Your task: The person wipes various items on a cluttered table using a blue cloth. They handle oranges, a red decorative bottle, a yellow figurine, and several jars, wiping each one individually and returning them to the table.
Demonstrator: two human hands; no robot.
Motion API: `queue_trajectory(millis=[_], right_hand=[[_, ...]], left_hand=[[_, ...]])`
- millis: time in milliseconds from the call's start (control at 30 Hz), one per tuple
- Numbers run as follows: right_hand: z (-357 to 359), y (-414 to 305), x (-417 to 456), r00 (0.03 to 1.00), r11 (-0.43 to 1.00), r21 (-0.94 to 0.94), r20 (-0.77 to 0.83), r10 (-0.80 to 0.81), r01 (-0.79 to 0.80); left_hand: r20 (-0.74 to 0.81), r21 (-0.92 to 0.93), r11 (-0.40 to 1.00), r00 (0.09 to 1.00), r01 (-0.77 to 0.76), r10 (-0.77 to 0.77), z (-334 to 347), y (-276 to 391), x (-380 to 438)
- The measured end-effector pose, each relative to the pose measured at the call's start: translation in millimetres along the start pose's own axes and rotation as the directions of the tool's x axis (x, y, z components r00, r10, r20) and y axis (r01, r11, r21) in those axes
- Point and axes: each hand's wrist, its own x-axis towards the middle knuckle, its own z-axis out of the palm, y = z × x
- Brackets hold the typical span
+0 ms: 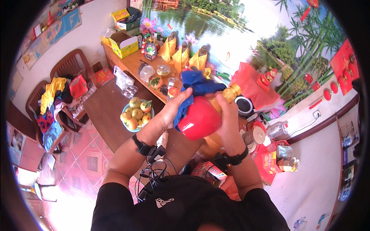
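A glossy red, rounded vessel [199,119] is held up in front of me, tilted, its ornate gold end [232,92] pointing to the upper right. My right hand [227,117] grips it along its right side, the thumb lying by the gold part. A blue cloth [191,80] is bunched against the vessel's far and left sides. My left hand [170,112] holds this cloth against the red surface, thumb up; its other fingers are mostly hidden. Below the hands is a brown wooden table [107,106].
A bowl [127,128] of round fruit stands on the table at left. On the wooden cabinet [136,63] behind are yellow-draped statuettes [182,56], jars and a yellow box [124,46]. Black cables [153,173] hang near my waist. Red bags and cartons [267,161] sit at right.
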Motion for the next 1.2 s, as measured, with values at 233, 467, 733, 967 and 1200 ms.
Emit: queue_trajectory(millis=[233, 467, 733, 967, 1200], right_hand=[[9, -6, 20, 0.959, 0.954, -0.109, -0.018, -0.282, 0.279], [3, -7, 23, 0.775, 0.506, -0.615, 0.309, -0.551, 0.604], [-17, 15, 34, 0.905, 0.575, -0.707, 0.247, -0.346, 0.413], [-33, 51, 53, 0.945, 0.619, -0.722, 0.16, -0.286, 0.31], [-135, 109, 183, 0.907, 0.655, -0.717, -0.079, -0.414, 0.237]], left_hand=[[0.388, -0.58, 0.798, 0.917, 0.163, 0.095, 1, -36, 1], [0.14, -0.424, 0.891, 0.984, 0.162, -0.113, 6, -32, -7], [0.104, -0.499, 0.864, 0.994, 0.07, -0.021, -31, -60, 4], [0.048, -0.553, 0.827, 0.994, 0.105, -0.095, -58, -72, 41], [0.027, -0.385, 0.923, 1.0, 0.02, -0.01, -108, -93, 76]])
